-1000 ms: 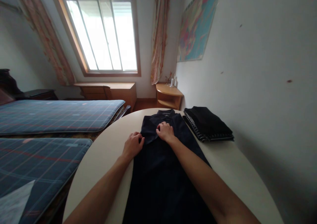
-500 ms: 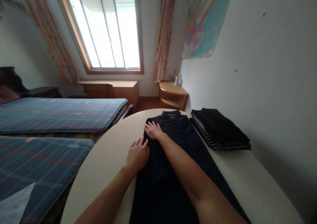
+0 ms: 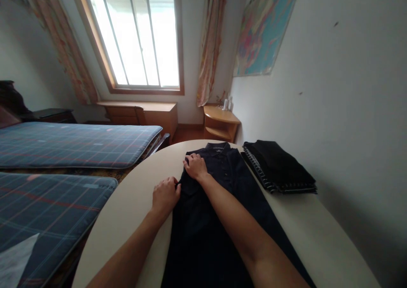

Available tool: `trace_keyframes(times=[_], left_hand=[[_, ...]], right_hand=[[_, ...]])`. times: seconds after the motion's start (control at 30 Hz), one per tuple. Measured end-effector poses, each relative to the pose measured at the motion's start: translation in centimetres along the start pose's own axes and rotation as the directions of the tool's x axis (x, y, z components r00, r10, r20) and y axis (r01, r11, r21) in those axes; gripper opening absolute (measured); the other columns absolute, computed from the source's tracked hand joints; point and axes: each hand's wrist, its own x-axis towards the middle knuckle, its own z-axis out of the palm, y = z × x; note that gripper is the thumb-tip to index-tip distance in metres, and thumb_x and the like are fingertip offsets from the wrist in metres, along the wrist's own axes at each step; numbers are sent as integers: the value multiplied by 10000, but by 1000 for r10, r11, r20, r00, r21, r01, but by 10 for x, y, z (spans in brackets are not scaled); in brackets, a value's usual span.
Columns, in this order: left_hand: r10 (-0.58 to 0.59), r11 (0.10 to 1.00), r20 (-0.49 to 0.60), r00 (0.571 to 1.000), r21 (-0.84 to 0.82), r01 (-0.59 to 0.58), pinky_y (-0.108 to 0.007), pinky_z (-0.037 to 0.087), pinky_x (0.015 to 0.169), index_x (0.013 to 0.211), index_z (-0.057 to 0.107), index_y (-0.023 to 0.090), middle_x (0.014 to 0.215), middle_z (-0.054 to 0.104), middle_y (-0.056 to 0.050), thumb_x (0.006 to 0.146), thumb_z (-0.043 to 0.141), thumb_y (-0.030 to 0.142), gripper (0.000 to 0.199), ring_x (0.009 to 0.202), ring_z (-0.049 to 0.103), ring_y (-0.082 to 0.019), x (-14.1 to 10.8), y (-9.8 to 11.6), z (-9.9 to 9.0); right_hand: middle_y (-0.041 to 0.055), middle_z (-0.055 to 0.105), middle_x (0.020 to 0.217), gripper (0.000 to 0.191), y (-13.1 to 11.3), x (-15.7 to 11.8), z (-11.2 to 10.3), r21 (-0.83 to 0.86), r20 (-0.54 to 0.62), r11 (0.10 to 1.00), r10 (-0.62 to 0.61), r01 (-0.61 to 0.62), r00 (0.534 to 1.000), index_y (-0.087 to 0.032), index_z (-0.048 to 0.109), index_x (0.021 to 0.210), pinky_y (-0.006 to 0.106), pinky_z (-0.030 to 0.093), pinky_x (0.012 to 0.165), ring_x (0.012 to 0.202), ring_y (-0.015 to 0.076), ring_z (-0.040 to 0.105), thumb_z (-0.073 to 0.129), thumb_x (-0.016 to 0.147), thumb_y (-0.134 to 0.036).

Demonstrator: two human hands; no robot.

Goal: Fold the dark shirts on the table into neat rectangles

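1. One dark shirt (image 3: pixel 203 228) lies lengthwise on the pale surface (image 3: pixel 122 203); the left hand (image 3: pixel 165 197), flat moments ago, has shifted left and appears to pinch its edge.
2. Farther on, the right hand (image 3: pixel 195 166), fingers spread earlier, curls over the left shoulder, grip unclear; that side seems drawn taut.
3. At the far collar (image 3: pixel 208 146), pale lettering (image 3: pixel 218 149) is illegible.

From here I count one left hand (image 3: pixel 165 195) and one right hand (image 3: pixel 195 166), two in all; one navy collared shirt (image 3: pixel 197 228); one stack of folded dark clothes (image 3: pixel 281 165), its layers too blurred to number; and one table (image 3: pixel 122 205). Beyond them: two plaid mattresses (image 3: pixel 79 146), two patterned curtains (image 3: pixel 210 46), one window (image 3: pixel 124 37), one map (image 3: pixel 267 31), one desk (image 3: pixel 160 117) and one corner shelf (image 3: pixel 221 113).
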Motion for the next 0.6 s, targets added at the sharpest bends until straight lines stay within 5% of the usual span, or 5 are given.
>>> trace_keyframes(times=[0.23,0.43,0.6], left_hand=[[-60,995,32,998,-74,62,-326,448,743,961,623,189,912,719,-94,944,489,326,193,885,688,-253,-2,9,-3],[-7,1000,-37,999,19,8,-345,447,809,901,641,174,931,706,-103,919,480,281,194,955,660,-264,-1,4,-1],[-19,998,-39,999,51,21,-368,441,825,910,651,173,957,703,-108,921,470,273,207,978,650,-277,1,2,1]], right_hand=[[126,667,1224,599,-16,-6,-13,35,172,986,157,-165,973,-261,513,1405,376,473,883,1081,279,637,452,927,-616],[81,440,1522,487,0,-9,-1,-69,163,991,126,-116,979,-300,497,1441,458,346,1061,1347,309,403,366,999,-458],[65,282,1619,521,11,-8,9,-97,148,967,248,-236,957,-259,392,1515,480,274,1106,1427,322,273,275,1024,-389]])
